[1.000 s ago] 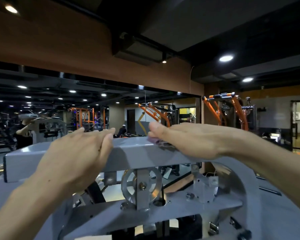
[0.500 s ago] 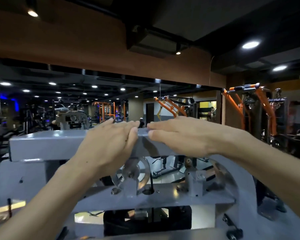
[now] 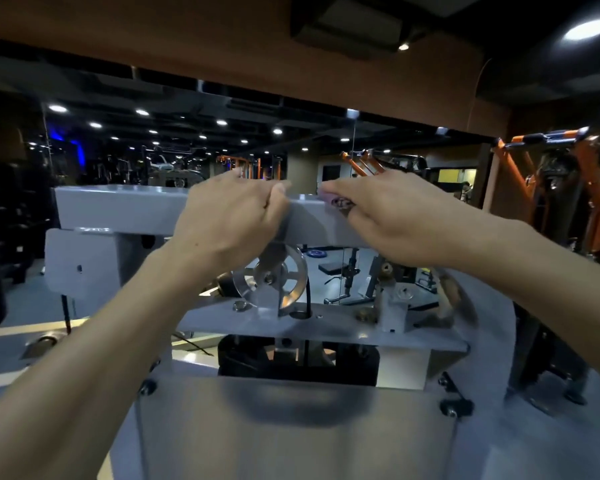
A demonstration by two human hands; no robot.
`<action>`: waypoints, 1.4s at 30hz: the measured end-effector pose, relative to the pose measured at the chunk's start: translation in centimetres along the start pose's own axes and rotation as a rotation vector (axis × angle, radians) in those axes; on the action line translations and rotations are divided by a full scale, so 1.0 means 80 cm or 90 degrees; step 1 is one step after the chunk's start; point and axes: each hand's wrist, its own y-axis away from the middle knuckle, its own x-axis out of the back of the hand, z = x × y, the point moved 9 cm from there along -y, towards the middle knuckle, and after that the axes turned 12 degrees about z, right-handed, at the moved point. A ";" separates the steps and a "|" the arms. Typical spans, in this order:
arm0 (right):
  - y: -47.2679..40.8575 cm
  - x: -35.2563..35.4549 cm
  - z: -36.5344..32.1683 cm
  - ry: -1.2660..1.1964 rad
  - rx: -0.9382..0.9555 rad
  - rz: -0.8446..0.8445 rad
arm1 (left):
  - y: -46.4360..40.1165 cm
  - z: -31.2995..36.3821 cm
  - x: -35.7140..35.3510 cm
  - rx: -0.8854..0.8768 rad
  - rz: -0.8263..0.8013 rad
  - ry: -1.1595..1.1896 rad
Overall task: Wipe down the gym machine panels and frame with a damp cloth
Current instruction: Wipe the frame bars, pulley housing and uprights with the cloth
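Note:
A grey gym machine fills the view, and its top beam (image 3: 118,206) runs across the middle. My left hand (image 3: 229,223) rests on the beam near its centre, fingers laid over the top edge. My right hand (image 3: 392,220) lies just to the right of it and presses a small pinkish cloth (image 3: 338,201) onto the beam with fairly straight fingers. Only a corner of the cloth shows beneath the fingers. The fingertips of both hands are nearly touching.
Below the beam sit a metal pulley wheel (image 3: 274,275), a cable, and a grey shelf plate (image 3: 326,327) with bolts. A clear front panel (image 3: 291,427) covers the lower machine. Orange machines (image 3: 589,188) stand at the right, and a mirrored wall lies beyond.
My left hand has moved right along the beam until it nearly meets my right hand. My right hand has slid the cloth slightly left. The view has tilted down and now shows the front panel.

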 end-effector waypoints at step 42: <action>0.022 0.024 0.057 -0.357 -0.085 -0.009 | -0.031 0.046 0.009 -0.055 -0.060 0.307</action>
